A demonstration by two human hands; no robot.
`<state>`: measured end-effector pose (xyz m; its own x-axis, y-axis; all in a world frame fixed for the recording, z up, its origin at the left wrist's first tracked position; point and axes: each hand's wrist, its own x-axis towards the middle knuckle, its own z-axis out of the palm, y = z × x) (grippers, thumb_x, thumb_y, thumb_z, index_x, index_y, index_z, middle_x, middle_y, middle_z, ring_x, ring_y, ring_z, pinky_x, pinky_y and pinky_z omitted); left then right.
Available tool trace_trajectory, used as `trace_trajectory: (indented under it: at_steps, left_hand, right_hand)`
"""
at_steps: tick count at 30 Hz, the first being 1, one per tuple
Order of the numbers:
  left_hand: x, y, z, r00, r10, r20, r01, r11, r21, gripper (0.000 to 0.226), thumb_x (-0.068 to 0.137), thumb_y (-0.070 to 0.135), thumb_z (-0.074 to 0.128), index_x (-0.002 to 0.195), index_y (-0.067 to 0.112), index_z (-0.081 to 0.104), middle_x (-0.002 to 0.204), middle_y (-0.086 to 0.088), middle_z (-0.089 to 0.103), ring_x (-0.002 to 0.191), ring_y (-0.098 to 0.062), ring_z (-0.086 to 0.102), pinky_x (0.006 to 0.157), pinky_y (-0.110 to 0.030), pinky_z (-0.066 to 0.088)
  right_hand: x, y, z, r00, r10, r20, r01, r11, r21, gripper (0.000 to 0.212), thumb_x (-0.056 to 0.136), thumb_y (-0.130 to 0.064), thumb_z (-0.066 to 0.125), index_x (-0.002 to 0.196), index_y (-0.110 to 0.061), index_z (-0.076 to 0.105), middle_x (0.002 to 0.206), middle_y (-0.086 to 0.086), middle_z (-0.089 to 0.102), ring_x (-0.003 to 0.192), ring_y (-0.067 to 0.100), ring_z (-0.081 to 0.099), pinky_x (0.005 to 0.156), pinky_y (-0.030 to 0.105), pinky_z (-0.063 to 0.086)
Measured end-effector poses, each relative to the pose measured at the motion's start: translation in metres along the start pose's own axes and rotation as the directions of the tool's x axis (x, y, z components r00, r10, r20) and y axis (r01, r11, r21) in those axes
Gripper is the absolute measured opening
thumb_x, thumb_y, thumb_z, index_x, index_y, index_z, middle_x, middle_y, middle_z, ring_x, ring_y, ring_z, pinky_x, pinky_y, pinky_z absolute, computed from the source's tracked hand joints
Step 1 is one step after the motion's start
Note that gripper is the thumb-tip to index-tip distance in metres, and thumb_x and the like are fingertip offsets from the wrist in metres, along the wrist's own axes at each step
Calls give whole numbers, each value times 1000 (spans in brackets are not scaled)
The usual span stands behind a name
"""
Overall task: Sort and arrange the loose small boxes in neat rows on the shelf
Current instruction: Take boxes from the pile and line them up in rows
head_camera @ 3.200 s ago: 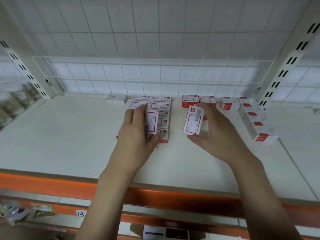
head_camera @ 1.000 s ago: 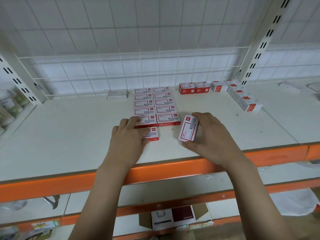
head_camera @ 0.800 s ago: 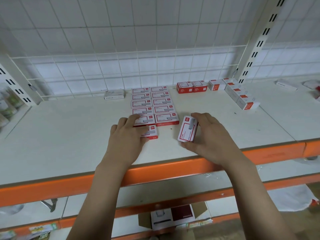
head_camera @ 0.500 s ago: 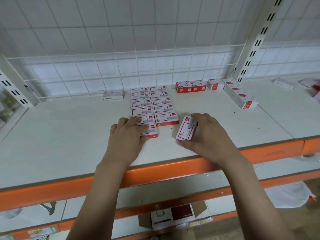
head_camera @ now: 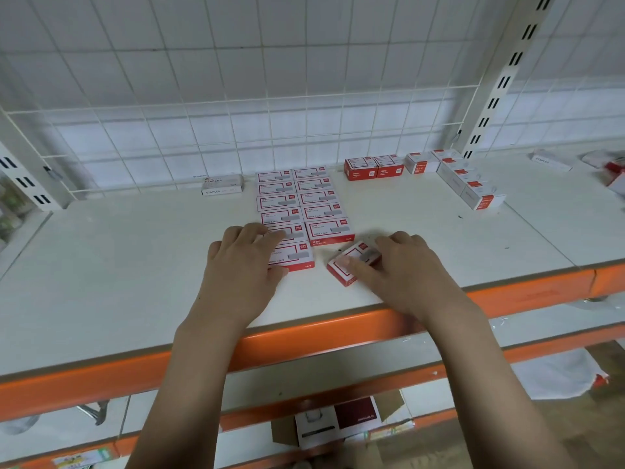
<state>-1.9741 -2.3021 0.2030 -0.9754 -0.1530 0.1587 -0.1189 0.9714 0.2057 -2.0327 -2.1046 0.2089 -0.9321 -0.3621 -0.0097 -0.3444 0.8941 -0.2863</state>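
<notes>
The white shelf [head_camera: 118, 265] carries two rows [head_camera: 297, 204] of red-and-white boxes: six on the left, five on the right. Left hand [head_camera: 241, 269] lies flat, fingers straight, on the nearest left boxes. Right hand [head_camera: 402, 272] has a curled grip on a skewed box [head_camera: 351, 262] beside them. More boxes [head_camera: 470, 184] sit behind, on the right.

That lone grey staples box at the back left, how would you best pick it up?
Pinch the grey box across its two short ends, coming from above and in front. It lies flat, long side facing out, against the wire grid, with both ends free.
</notes>
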Motion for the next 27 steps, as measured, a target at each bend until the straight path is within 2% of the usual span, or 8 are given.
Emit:
trace_trajectory:
  at_steps: [2, 4, 5, 8, 13, 27]
  left_hand:
    - [0, 1, -2, 1000, 8, -8, -8, 1000, -8, 49, 91, 30, 54, 138, 24, 42, 142, 0, 39, 129, -23, 31, 104, -39, 28]
    - [1, 2, -3, 1000, 22, -8, -22, 1000, -17, 47, 91, 28, 54, 136, 23, 44, 141, 0, 41, 128, -23, 33, 103, -39, 29]
    - [1, 3, -2, 1000, 29, -7, -29, 999, -24, 46, 91, 28, 54, 135, 23, 45, 140, 0, 42, 127, -23, 34, 102, -38, 30]
    - [2, 6, 1, 999, 45, -5, -45, 998, -40, 45, 90, 27, 55, 134, 23, 47, 137, 1, 45, 124, -22, 37, 99, -37, 31]
    - [1, 4, 2, 999, 49, 10, -49, 998, -27, 46, 91, 28, 53, 136, 25, 44, 138, 1, 44, 123, -21, 38, 99, -35, 33]
    - [-1, -2, 8, 997, 79, 25, -79, 997, -28, 39, 92, 25, 53, 131, 22, 52, 134, 1, 47, 122, -21, 41, 101, -34, 34]
  right_hand:
    - [0, 10, -8, 991, -127, -40, 128, 992, 16, 39, 94, -36, 44, 127, -17, 52, 123, 4, 51, 112, 24, 45, 93, 31, 38]
    - [0, 17, -14, 976, -219, -9, 219, 975, 30, 39, 91, -13, 50, 128, -20, 53, 126, 0, 50, 115, 21, 45, 93, 24, 34]
    - [0, 19, -15, 971, -239, 14, 238, 970, 41, 42, 88, -9, 53, 128, -23, 54, 126, -2, 50, 116, 18, 44, 94, 21, 33]
    - [1, 17, -8, 961, -275, 4, 274, 958, 83, 38, 86, -16, 62, 123, -24, 59, 124, -2, 53, 115, 17, 48, 99, 24, 38]
    - [6, 10, 5, 961, -273, -47, 276, 960, 51, 34, 87, -25, 62, 120, -22, 62, 123, -1, 55, 115, 17, 47, 96, 23, 36]
    - [17, -5, 15, 962, -258, -92, 263, 964, 44, 34, 87, -28, 61, 121, -22, 62, 118, -1, 54, 111, 18, 48, 93, 24, 39]
